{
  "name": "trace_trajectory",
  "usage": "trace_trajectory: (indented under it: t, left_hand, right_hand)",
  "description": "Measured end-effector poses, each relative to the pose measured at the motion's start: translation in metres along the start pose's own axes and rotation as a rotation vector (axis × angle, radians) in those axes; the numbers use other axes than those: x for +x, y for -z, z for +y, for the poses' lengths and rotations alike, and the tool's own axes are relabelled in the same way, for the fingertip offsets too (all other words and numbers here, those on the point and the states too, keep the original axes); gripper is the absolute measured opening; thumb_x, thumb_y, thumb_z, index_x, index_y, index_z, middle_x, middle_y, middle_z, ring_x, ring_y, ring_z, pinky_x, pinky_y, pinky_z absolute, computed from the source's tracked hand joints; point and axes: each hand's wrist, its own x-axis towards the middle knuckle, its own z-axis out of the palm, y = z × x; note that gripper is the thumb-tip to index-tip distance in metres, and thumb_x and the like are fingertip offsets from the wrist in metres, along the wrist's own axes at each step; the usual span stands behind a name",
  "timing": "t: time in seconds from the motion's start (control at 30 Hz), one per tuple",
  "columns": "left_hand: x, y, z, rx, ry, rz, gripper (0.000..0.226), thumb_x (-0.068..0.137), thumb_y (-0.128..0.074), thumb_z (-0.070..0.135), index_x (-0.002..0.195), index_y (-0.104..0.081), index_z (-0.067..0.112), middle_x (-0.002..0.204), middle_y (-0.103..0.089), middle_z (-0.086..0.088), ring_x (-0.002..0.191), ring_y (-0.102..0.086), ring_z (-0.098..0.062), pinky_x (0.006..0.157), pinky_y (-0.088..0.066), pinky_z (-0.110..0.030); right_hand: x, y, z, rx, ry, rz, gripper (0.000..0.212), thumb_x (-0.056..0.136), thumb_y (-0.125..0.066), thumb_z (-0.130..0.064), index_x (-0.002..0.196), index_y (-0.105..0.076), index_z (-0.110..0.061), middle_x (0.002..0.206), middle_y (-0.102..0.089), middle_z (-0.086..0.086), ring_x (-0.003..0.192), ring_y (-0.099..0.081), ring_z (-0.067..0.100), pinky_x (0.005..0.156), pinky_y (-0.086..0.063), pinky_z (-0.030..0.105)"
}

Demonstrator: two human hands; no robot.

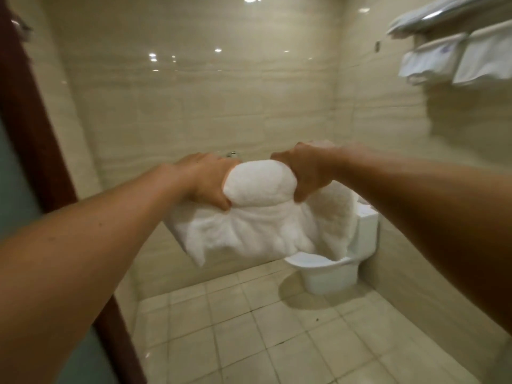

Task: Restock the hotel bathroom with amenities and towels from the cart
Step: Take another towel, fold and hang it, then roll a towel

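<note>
Head view: a tiled bathroom seen from the doorway, both bare arms stretched forward.
Wall (pixel 221 92): glossy beige tiles with ceiling lights reflected.
Floor (pixel 263 328): pale square tiles.
Door frame (pixel 36 151): dark wood, at the left edge.
Toilet (pixel 332 270): white, in the far right corner, partly hidden behind the towel.
Rack (pixel 443 12): high on the right wall, white towels hanging from it, blurred.
Towel (pixel 249 217): white, bunched, held up in mid-air between both hands, its ends drooping.
Left hand (pixel 210 181): fingers curled tight round the towel's left side.
Right hand (pixel 302 170): gripping the towel's right side, fingers clenched.
</note>
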Motion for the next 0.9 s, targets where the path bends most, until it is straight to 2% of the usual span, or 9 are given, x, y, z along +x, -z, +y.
trace_trajectory:
  t: [0.13,0.33,0.43,0.53,0.63,0.8,0.9]
  left_hand:
    - [0.075,0.000,0.021,-0.048,-0.116,0.046,0.085,0.059,-0.084,0.051,0.135,-0.046,0.041,0.126,-0.063,0.007,0.112,-0.062,-0.025,0.083,-0.047,-0.032]
    - [0.184,-0.004,0.049,-0.085,-0.306,0.123,0.079,0.056,-0.085,0.052,0.125,-0.050,0.036,0.121,-0.066,0.004,0.110,-0.063,-0.026,0.082,-0.048,-0.034]
    - [0.235,-0.006,0.062,-0.122,-0.388,0.158,0.073,0.059,-0.087,0.044,0.121,-0.053,0.030,0.116,-0.066,0.002,0.107,-0.062,-0.026,0.077,-0.041,-0.030]
    - [0.292,-0.008,0.069,-0.192,-0.454,0.185,0.066,0.060,-0.088,0.040,0.116,-0.057,0.027,0.110,-0.066,0.002,0.105,-0.060,-0.024,0.077,-0.037,-0.028]
    - [0.348,-0.006,0.078,-0.202,-0.550,0.207,0.061,0.061,-0.088,0.041,0.111,-0.059,0.022,0.109,-0.067,0.000,0.104,-0.060,-0.024,0.079,-0.041,-0.030]
    - [0.434,0.009,0.093,-0.198,-0.693,0.278,0.069,0.057,-0.086,0.048,0.114,-0.056,0.025,0.113,-0.066,0.002,0.105,-0.060,-0.023,0.085,-0.048,-0.035]
    - [0.471,0.017,0.109,-0.235,-0.768,0.321,0.067,0.058,-0.087,0.046,0.113,-0.057,0.025,0.112,-0.066,0.002,0.103,-0.059,-0.022,0.080,-0.043,-0.031]
  right_hand:
    - [0.007,-0.002,0.059,0.019,-0.116,-0.088,0.077,0.057,-0.090,-0.038,0.123,-0.053,-0.035,0.100,-0.056,-0.008,0.101,-0.060,0.022,0.081,-0.047,0.035]
    - [0.005,-0.008,0.132,0.015,-0.289,-0.136,0.077,0.065,-0.090,-0.029,0.132,-0.051,-0.029,0.106,-0.052,-0.004,0.094,-0.048,0.017,0.077,-0.038,0.032]
    - [0.013,-0.015,0.166,0.004,-0.378,-0.154,0.079,0.062,-0.091,-0.030,0.130,-0.051,-0.033,0.109,-0.057,-0.003,0.093,-0.051,0.018,0.075,-0.040,0.031]
    - [0.025,-0.020,0.201,-0.050,-0.481,-0.149,0.080,0.058,-0.092,-0.035,0.126,-0.051,-0.040,0.102,-0.057,-0.009,0.087,-0.054,0.017,0.071,-0.040,0.030]
    - [0.038,-0.020,0.234,-0.073,-0.601,-0.146,0.077,0.058,-0.090,-0.039,0.123,-0.051,-0.044,0.089,-0.050,-0.013,0.077,-0.054,0.013,0.069,-0.043,0.031]
    - [0.055,-0.015,0.283,-0.066,-0.762,-0.168,0.075,0.054,-0.090,-0.041,0.118,-0.052,-0.047,0.100,-0.055,-0.007,0.089,-0.060,0.020,0.076,-0.053,0.036]
    - [0.060,-0.013,0.306,-0.058,-0.828,-0.172,0.066,0.055,-0.091,-0.038,0.103,-0.047,-0.052,0.092,-0.054,-0.013,0.085,-0.058,0.015,0.062,-0.045,0.026]
